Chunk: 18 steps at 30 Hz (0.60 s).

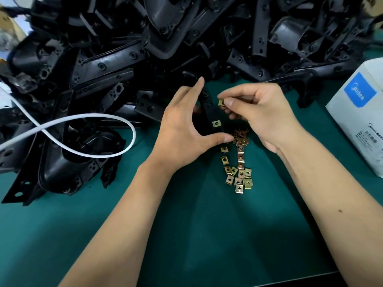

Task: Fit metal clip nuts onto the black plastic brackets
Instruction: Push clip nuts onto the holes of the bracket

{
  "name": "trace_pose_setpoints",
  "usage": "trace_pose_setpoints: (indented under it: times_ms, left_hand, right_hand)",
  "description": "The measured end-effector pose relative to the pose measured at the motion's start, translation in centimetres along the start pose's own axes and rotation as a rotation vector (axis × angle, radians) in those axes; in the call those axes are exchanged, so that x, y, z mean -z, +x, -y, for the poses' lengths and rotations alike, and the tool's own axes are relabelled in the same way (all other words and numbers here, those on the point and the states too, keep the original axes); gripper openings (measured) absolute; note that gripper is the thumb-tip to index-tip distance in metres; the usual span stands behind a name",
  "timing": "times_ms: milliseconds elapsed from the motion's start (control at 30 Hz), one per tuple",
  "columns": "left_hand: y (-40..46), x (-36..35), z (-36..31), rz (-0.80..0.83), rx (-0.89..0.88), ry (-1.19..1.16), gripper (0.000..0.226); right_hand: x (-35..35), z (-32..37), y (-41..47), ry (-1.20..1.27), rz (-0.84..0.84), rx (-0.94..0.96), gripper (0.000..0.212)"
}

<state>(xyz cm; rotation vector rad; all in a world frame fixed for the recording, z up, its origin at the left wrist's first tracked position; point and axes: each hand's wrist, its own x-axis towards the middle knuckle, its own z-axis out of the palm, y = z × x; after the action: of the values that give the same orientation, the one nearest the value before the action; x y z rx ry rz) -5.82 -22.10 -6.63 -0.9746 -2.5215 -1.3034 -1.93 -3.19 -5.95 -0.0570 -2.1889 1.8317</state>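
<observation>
My left hand (182, 129) holds a long black plastic bracket (209, 109) between thumb and fingers, upright on the green mat. One brass clip nut (216, 123) sits fitted on the bracket's lower part. My right hand (259, 112) pinches another clip nut (221, 102) between thumb and fingertips, just right of the bracket and not touching it. Several loose clip nuts (238, 168) lie in a strip on the mat below my right hand.
A big heap of black plastic brackets (145, 48) fills the back and left of the table. A white cable (87, 121) loops over the left pile. A white and blue box (360, 112) stands at the right edge. Green mat (196, 224) lies in front.
</observation>
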Motion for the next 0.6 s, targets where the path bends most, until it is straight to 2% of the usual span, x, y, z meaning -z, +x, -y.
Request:
trace_pose_setpoints:
  times_ms: [167,400,600]
  left_hand:
    - [-0.01,-0.08,0.19,-0.001,-0.036,-0.009,0.121]
    - [-0.05,-0.08,0.46,-0.010,-0.075,-0.018,0.121]
    - [-0.03,-0.11,0.52,-0.011,-0.099,-0.022,0.121]
  right_hand:
    - [-0.30,-0.03,-0.06,-0.032,0.013,0.003,0.029]
    - [-0.02,-0.01,0.07,0.030,-0.020,0.000,0.014]
    - [-0.04,-0.04,0.08,0.033,-0.036,-0.007,0.018]
